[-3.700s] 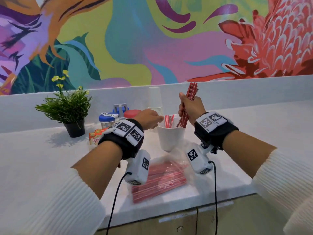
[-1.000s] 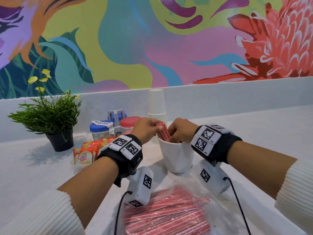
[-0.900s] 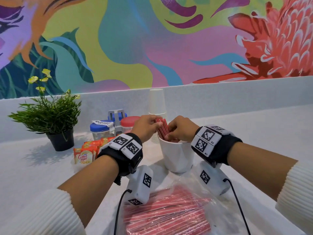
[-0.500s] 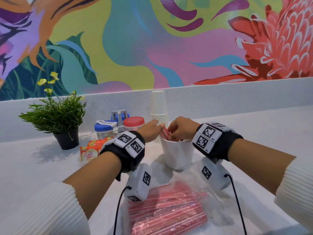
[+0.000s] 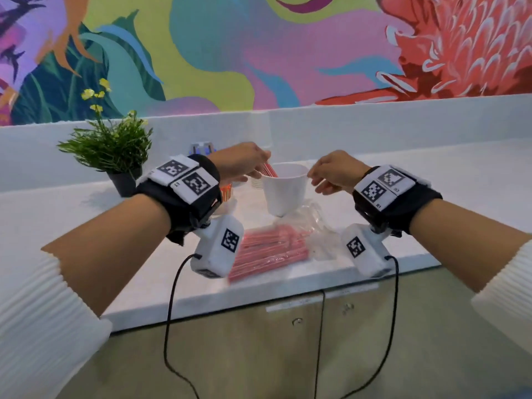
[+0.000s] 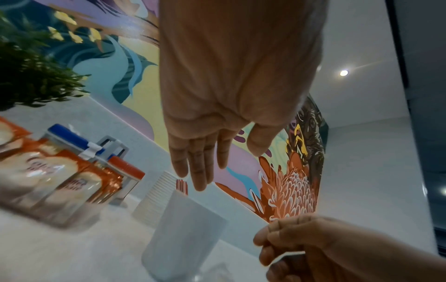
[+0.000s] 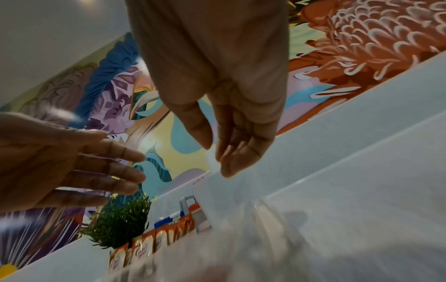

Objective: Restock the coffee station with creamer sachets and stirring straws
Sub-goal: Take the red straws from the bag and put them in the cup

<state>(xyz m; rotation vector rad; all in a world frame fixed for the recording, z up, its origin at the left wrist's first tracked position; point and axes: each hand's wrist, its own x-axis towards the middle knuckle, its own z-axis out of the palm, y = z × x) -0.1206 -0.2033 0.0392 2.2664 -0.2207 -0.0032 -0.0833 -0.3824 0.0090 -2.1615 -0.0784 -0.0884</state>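
Note:
A white cup (image 5: 285,191) stands on the counter with red stirring straws (image 5: 269,169) leaning at its left rim. My left hand (image 5: 260,168) hovers at that rim with straight fingers, right by the straw tops (image 6: 182,187), and holds nothing. My right hand (image 5: 313,180) hangs just right of the cup, fingers loosely curled and empty. In the right wrist view the right hand (image 7: 214,158) shows a relaxed thumb and fingers. A clear bag of red straws (image 5: 267,251) lies in front of the cup. Orange creamer sachets (image 6: 60,181) stand left of the cup.
A potted plant (image 5: 112,148) sits at the back left. Jars with a blue lid (image 6: 70,137) and a red lid (image 6: 125,167) and a stack of paper cups (image 6: 156,194) stand behind the cup. The counter's front edge (image 5: 288,292) runs just below the bag.
Both hands have let go of the straws, which now rest in the cup. The right hand has drawn back to the right of the cup. The head view has pulled back and tilted down.

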